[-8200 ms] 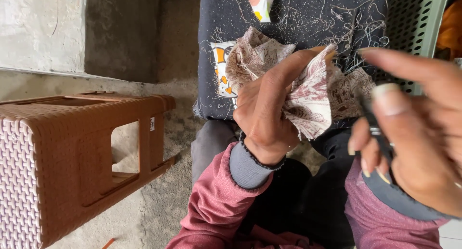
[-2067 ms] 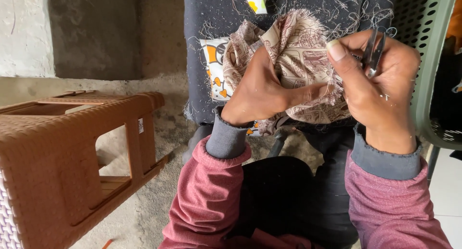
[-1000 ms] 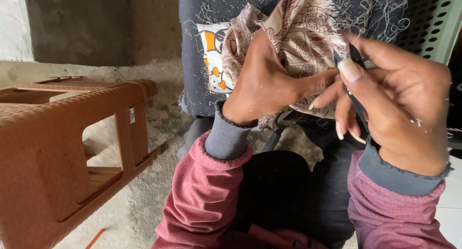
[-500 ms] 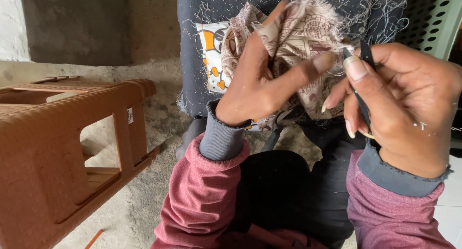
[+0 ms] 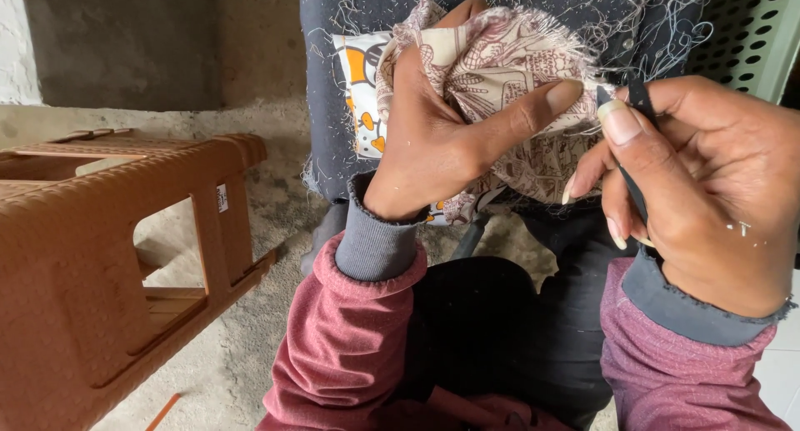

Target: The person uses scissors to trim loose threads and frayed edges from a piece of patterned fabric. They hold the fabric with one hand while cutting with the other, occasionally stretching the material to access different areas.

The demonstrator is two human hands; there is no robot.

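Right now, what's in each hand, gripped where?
Left hand bunches the patterned cloth near its frayed edge. Right hand pinches a thin black tool along its shaft.

head view | worn on head | faces steeply down | close over lap

Beige print, dark cloth, maroon sleeves, brown stool

The crumpled fabric piece point(image 5: 500, 72) is beige with a maroon-brown line print and pale frayed edges. The small tool point(image 5: 635, 160) is black. Under them lies a dark navy cloth point(image 5: 333, 81) strewn with white and pale blue thread scraps, and a white patch point(image 5: 358, 89) with orange and black cartoon shapes. Both sleeves point(image 5: 350, 348) are heathered maroon with grey cuffs. The plastic stool point(image 5: 108, 256) is rust brown in a woven texture; the perforated chair point(image 5: 750, 22) is pale green. The floor point(image 5: 242, 339) is mottled grey.
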